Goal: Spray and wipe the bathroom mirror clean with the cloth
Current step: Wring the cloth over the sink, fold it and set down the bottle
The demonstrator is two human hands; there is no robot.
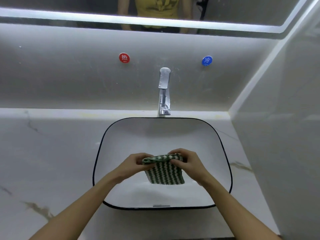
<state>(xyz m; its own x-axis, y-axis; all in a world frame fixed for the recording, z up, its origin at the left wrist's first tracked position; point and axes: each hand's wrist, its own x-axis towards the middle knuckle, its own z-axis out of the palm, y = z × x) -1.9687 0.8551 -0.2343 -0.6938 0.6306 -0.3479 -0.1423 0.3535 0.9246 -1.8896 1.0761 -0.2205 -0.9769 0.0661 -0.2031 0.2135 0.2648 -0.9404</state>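
Observation:
A green-and-white striped cloth (164, 172) hangs folded over the white basin (223, 149). My left hand (133, 164) pinches its upper left corner. My right hand (187, 161) grips the upper right edge, fingers curled over the fold. The mirror (69, 4) runs along the top of the view with a lit strip at its lower edge, and it reflects a person in a yellow top. No spray bottle is in view.
A chrome tap (164, 90) stands behind the basin. Red hot (124, 58) and blue cold (207, 60) stickers sit on the wall. Marble counter (43, 161) spreads to the left; a side wall (285, 135) closes the right.

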